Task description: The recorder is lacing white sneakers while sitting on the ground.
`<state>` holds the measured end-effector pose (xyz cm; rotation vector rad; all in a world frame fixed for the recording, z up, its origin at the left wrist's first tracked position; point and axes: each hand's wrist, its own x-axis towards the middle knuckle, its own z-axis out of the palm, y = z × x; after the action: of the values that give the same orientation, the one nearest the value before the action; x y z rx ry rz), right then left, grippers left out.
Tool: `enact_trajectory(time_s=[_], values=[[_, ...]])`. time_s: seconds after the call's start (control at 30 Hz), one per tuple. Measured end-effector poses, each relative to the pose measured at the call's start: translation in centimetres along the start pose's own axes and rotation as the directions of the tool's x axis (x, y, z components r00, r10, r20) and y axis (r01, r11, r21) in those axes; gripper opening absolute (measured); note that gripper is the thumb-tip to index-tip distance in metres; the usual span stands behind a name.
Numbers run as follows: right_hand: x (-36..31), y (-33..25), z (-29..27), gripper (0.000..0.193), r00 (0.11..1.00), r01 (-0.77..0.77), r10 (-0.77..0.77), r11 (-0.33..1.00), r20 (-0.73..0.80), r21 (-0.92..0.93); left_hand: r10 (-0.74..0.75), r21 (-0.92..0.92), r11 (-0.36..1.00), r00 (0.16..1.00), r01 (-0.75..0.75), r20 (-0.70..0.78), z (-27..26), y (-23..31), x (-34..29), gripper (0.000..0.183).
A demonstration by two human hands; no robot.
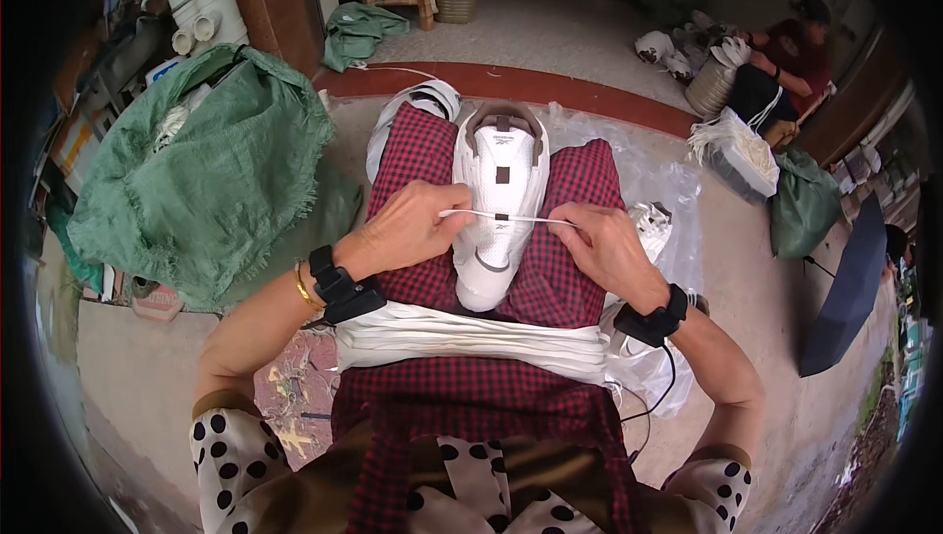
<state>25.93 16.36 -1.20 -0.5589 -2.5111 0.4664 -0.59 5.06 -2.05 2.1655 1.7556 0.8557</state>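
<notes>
A white sneaker (503, 156) rests upright between my knees, its toe pointing toward me and its dark-lined opening away. Across its tongue runs a white shoelace (516, 217), stretched nearly straight through a dark loop. My left hand (417, 224) pinches the lace on the left side of the shoe. On the other side, my right hand (601, 239) has thumb and fingers closed on the lace. A thick bundle of white laces (471, 342) lies over my lap on the red-and-black checked cloth (568, 283).
A large green woven sack (226, 180) stands at the left. White shoes (653, 224) lie on clear plastic sheeting (678, 269) at my right. Farther right are a dark umbrella (845, 293) and a green bag (805, 200). A seated person (801, 57) works at the back right.
</notes>
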Motion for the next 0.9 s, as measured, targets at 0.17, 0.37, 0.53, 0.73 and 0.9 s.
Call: enact_trajectory(time_s=[0.17, 0.37, 0.53, 0.73, 0.9], values=[[1.3, -0.1, -0.7, 0.023, 0.986, -0.008, 0.0, 0.999, 0.169, 0.045, -0.121, -0.377, 0.89, 0.93, 0.257, 0.348, -3.1, -0.7, 0.9, 0.03], [3.4, 2.2, -3.2, 0.033, 0.896, -0.208, 0.263, 0.96, 0.359, -0.186, -0.036, -0.196, 0.977, 0.965, 0.089, 0.261, -0.6, 0.7, 3.0, 0.028], [0.9, 4.0, -4.4, 0.039, 0.777, -0.487, 0.386, 0.869, 0.497, 0.085, -0.094, -0.144, 0.983, 0.986, 0.114, 0.139, -2.1, -0.2, 1.2, 0.023], [1.9, -0.2, -2.5, 0.015, 0.972, -0.025, -0.085, 0.889, -0.217, -0.457, -0.133, 0.129, 0.979, 0.977, 0.155, -0.167, -4.6, -1.3, -1.3, 0.013], [1.0, -2.7, 1.2, 0.033, 0.999, 0.037, -0.04, 0.996, -0.032, -0.087, 0.031, 0.106, 0.994, 0.979, -0.009, -0.203, -1.3, 3.2, -1.6, 0.027]])
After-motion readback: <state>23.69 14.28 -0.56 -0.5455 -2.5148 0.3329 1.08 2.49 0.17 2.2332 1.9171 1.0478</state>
